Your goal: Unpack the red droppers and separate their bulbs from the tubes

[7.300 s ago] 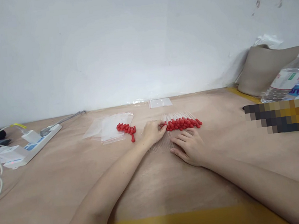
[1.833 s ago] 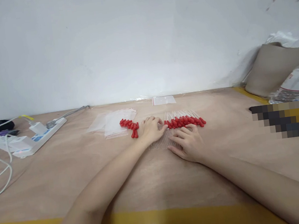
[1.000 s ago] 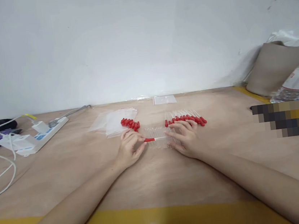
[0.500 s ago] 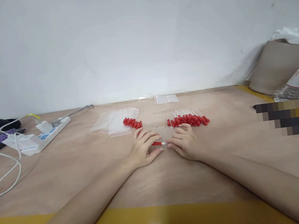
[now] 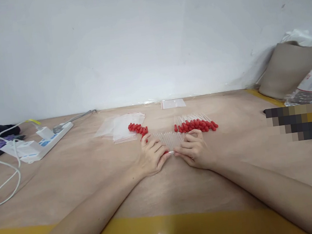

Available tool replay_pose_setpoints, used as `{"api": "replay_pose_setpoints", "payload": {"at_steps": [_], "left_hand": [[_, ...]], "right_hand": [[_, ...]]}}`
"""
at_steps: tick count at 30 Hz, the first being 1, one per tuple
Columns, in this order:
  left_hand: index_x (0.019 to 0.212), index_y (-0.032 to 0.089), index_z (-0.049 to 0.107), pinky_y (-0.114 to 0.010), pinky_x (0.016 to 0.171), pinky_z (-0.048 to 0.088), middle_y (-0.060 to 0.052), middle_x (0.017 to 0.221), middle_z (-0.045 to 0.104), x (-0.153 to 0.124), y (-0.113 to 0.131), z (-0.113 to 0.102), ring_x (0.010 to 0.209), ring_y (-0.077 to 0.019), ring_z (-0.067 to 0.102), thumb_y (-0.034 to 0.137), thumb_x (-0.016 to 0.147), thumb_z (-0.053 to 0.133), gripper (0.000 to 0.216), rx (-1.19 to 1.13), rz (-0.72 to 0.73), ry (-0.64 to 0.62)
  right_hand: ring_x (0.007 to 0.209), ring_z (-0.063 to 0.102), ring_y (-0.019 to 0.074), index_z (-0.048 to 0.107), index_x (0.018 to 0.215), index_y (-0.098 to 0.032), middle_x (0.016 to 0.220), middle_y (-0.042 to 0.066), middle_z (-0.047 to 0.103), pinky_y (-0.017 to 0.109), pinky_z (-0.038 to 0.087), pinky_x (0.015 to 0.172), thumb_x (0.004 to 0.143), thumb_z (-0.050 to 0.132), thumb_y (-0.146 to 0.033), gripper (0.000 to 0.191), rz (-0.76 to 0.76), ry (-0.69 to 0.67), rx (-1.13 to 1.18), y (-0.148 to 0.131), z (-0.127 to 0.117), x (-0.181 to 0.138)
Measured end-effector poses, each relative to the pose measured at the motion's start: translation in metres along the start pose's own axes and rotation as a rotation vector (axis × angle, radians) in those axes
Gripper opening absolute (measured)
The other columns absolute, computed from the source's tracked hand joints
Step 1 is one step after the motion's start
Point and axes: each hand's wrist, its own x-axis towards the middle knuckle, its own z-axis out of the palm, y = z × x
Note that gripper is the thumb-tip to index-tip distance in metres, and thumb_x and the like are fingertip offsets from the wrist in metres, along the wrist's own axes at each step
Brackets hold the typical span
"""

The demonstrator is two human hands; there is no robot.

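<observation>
My left hand (image 5: 154,156) is closed, with thumb and fingers pinched around a red rubber bulb (image 5: 167,152) that is mostly hidden. My right hand (image 5: 192,150) is closed on a thin clear tube (image 5: 171,152), which lies level between the two hands and meets the bulb side. Just beyond my fingers lies a row of clear tubes (image 5: 170,140) without bulbs. Loose red rubber bulbs (image 5: 138,128) lie beyond my left hand. Past my right hand is a pile of droppers (image 5: 198,125), with red bulbs towards me and clear tubes pointing away.
Clear plastic bags (image 5: 123,128) lie at the back left, and a small zip bag (image 5: 173,103) by the wall. A power strip (image 5: 48,141) with white cables is at the left. A plastic bottle (image 5: 311,84) and a grey-brown container (image 5: 286,66) stand at the right.
My left thumb and fingers have closed over the red bulb, which showed more before. The hands have drawn slightly nearer around the tube.
</observation>
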Motion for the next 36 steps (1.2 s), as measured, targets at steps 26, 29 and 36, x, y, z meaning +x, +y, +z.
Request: {"api": "replay_pose_setpoints", "payload": {"at_steps": [26, 29, 36], "left_hand": [[0.073, 0.019, 0.048, -0.031, 0.07, 0.038, -0.001, 0.067, 0.053, -0.017, -0.033, -0.011, 0.065, -0.014, 0.048, 0.025, 0.09, 0.026, 0.029, -0.269, -0.159, -0.041], [0.088, 0.019, 0.053, -0.028, 0.069, 0.041, -0.003, 0.08, 0.057, -0.019, -0.053, -0.009, 0.074, -0.0144, 0.053, 0.03, 0.089, 0.034, 0.022, -0.248, -0.414, 0.187], [0.093, 0.016, 0.05, -0.028, 0.062, 0.046, -0.005, 0.087, 0.058, -0.025, -0.096, 0.003, 0.068, -0.0152, 0.056, 0.025, 0.076, 0.047, 0.019, -0.181, -0.811, 0.282]], "right_hand": [[0.063, 0.043, 0.0101, 0.057, 0.107, -0.036, 0.061, -0.006, 0.056, 0.033, 0.022, 0.081, 0.084, 0.05, -0.021, 0.029, 0.017, 0.108, -0.19, 0.021, -0.012, -0.022], [0.066, 0.044, 0.012, 0.06, 0.105, -0.027, 0.064, -0.002, 0.059, 0.034, 0.023, 0.08, 0.083, 0.048, -0.02, 0.026, 0.177, 0.118, -0.17, 0.021, -0.009, -0.015], [0.066, 0.051, 0.0114, 0.062, 0.087, -0.019, 0.069, -0.001, 0.063, 0.032, 0.025, 0.078, 0.081, 0.047, -0.018, 0.016, 0.339, 0.088, -0.083, 0.022, -0.006, -0.012]]}}
